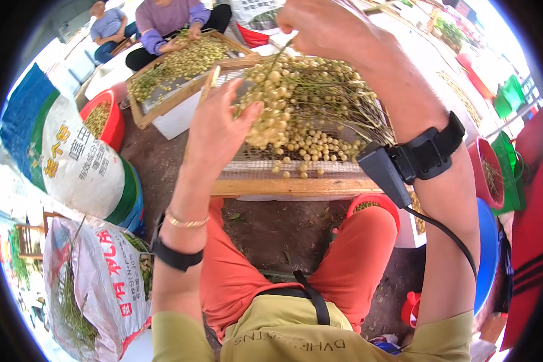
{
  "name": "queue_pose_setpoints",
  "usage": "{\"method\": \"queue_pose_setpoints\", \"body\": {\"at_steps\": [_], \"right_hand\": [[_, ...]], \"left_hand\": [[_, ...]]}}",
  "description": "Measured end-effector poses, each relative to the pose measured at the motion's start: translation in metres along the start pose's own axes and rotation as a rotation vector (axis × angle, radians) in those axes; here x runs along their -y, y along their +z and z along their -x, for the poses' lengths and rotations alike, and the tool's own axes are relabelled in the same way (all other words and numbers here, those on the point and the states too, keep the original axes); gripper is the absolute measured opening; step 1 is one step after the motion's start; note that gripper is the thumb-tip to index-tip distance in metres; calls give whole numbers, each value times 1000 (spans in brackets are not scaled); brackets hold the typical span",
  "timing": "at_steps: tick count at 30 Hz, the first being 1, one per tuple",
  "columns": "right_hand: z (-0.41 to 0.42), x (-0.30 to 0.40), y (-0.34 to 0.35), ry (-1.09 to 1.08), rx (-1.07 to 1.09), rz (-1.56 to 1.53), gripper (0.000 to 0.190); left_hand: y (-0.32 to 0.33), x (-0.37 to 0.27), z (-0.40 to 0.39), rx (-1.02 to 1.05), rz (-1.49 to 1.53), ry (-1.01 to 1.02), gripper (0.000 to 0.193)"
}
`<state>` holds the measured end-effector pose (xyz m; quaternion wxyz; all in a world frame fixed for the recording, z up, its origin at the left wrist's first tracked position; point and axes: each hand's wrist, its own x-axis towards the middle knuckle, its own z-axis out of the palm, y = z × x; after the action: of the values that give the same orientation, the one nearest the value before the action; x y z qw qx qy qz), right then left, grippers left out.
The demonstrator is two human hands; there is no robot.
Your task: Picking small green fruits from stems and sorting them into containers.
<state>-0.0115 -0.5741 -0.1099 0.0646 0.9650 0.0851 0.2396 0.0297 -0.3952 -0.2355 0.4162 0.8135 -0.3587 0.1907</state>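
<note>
High in the view, my right hand (328, 31) grips the green stem of a bunch of small round yellow fruits (269, 106). The bunch hangs over a wooden frame with wire mesh (298, 184). My left hand (221, 120) is at the left side of the bunch, thumb and fingers apart, holding nothing; whether a fingertip touches the fruit I cannot tell. On the mesh, to the right of the held bunch, lies a pile of fruit stems (335, 88), some with fruits attached. Loose fruits (319, 142) are scattered towards the frame's near edge.
Across from me, a person (172, 27) handles stems over another fruit-covered frame (145, 118). Red basin (117, 124) and printed sacks (86, 158) stand left. Near my right knee is a red container (382, 200); a blue basin (486, 258) is beyond my right arm.
</note>
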Motion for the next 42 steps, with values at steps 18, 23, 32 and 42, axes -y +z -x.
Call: {"method": "queue_pose_setpoints", "body": {"at_steps": [18, 23, 32, 42], "right_hand": [[76, 16, 211, 394, 30, -1569, 33], [76, 19, 231, 385, 167, -1598, 32], [85, 4, 219, 541, 585, -1640, 27], [86, 4, 212, 594, 713, -1446, 27]], "left_hand": [[80, 71, -7, 345, 702, -536, 12], [91, 94, 1, 462, 883, -615, 14], [100, 84, 0, 596, 1036, -709, 14], [110, 87, 11, 446, 952, -770, 12]]}}
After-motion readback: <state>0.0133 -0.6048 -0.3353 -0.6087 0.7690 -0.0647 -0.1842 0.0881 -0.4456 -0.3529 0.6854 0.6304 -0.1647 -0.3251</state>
